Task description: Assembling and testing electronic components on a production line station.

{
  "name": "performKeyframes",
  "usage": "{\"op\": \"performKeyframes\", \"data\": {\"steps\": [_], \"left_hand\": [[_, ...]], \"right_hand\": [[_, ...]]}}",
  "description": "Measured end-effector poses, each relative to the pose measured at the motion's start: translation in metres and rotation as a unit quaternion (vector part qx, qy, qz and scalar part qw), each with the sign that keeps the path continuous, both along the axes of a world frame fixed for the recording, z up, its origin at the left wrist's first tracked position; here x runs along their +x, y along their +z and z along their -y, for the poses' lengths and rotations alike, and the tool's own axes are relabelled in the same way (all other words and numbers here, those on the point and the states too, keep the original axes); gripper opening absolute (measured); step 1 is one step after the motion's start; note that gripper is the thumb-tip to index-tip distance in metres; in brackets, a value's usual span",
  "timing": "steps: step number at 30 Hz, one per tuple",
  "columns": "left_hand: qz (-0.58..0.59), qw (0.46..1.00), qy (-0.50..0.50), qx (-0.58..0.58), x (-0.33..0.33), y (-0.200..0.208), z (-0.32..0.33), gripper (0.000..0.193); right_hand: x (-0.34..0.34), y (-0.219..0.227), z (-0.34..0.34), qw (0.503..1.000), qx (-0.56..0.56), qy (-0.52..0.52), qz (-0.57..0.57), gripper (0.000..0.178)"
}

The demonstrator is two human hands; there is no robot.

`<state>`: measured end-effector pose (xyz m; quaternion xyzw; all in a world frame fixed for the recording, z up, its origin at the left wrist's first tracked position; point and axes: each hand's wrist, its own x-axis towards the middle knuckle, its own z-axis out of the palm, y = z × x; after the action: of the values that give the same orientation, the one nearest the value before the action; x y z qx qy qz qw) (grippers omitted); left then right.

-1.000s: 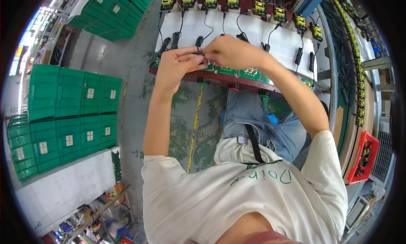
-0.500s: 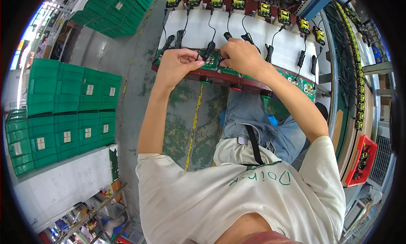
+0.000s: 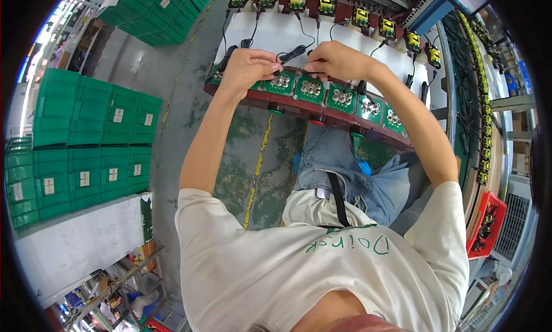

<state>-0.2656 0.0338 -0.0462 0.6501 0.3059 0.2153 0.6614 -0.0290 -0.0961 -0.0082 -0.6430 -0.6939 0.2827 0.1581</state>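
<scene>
A row of green circuit boards with round metal connectors (image 3: 311, 89) runs along the front of a dark red fixture (image 3: 339, 120). My left hand (image 3: 248, 72) is closed in a pinch at its left part, on a small black cable end (image 3: 279, 74). Just to the right, my right hand (image 3: 339, 62) pinches another black cable end (image 3: 313, 73) above the boards. Between the hands, a tied black cable bundle (image 3: 293, 55) lies on the white panel (image 3: 273, 30). Its cord leads up to a yellow-and-black power supply board (image 3: 297, 1). My fingers partly hide both cable ends.
More yellow-and-black power supply boards (image 3: 387, 27) line the fixture's far edge, with cords hanging toward me. Stacked green crates (image 3: 92, 110) stand at the left. At the right are a long line with yellow components (image 3: 487, 119) and a red bin (image 3: 486, 225) of black parts.
Both hands have shifted up a little, off the board edge. The cable bundle between them now lies slantwise on the white panel, and more circuit boards show below my right hand.
</scene>
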Motion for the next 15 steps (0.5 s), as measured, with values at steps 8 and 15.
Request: {"op": "performKeyframes", "data": {"steps": [8, 15], "left_hand": [[-0.061, 0.998, -0.019, 0.000, 0.011, 0.003, -0.009, 0.020], [-0.110, 0.991, -0.017, 0.073, 0.012, -0.007, -0.013, 0.019]], "right_hand": [[0.021, -0.018, -0.009, 0.988, -0.091, 0.073, -0.096, 0.028], [0.018, -0.016, -0.003, 0.990, -0.070, 0.075, -0.101, 0.027]]}}
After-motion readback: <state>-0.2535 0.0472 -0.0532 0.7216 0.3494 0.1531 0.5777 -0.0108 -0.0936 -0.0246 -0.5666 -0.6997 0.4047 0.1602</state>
